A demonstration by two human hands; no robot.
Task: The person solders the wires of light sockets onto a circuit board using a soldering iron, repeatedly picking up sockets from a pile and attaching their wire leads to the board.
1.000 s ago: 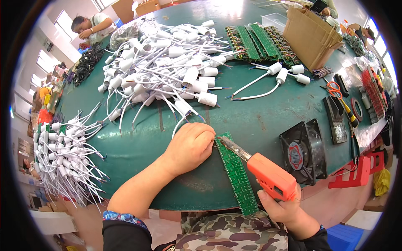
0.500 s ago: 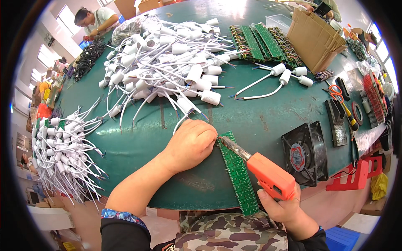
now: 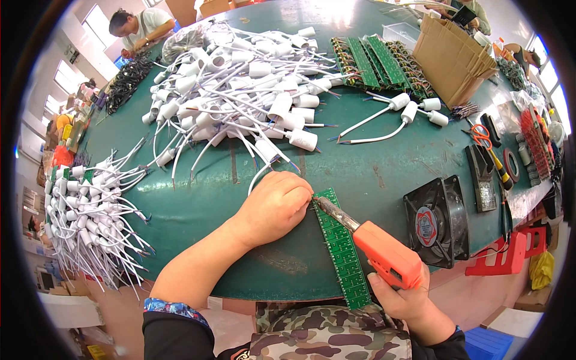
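R hand [image 3: 405,298] clamped on soldering iron [image 3: 390,254]; L hand [image 3: 273,207] curled, grip unclear. Tip [image 3: 320,202] still at PCB [image 3: 339,249], 12 o'clock end: same spot.

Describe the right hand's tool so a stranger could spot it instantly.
Across the near edge of the green table lies a green circuit-board strip. The soldering iron slants over its far end, gripped in the right hand. Its orange-red body sets it apart from the black fan nearby.
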